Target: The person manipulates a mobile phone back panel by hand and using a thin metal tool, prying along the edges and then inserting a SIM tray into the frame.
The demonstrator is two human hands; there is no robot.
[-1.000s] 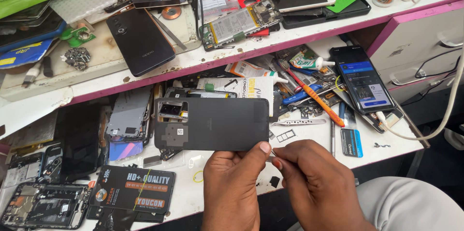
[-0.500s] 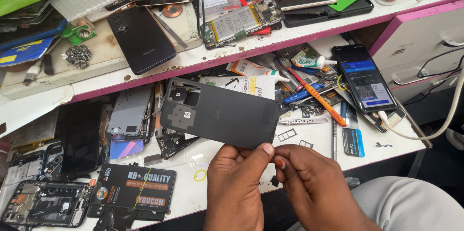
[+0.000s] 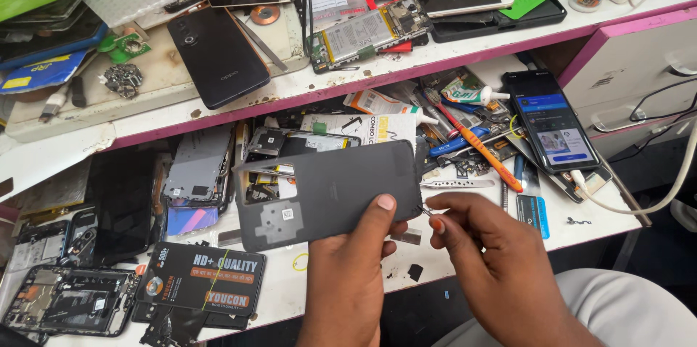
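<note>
Held dark grey phone back cover [image 3: 330, 194] over cluttered workbench [image 3: 581, 220], left hand [image 3: 356, 274] clamped on its lower edge; right hand [image 3: 483, 245] just beside, pinching small metal piece [image 3: 425, 210] at cover's corner.

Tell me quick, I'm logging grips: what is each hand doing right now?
Left hand: closed on the dark phone back cover, thumb on top.
Right hand: fingertips pinched on a tiny metal piece at the cover's edge.
</note>
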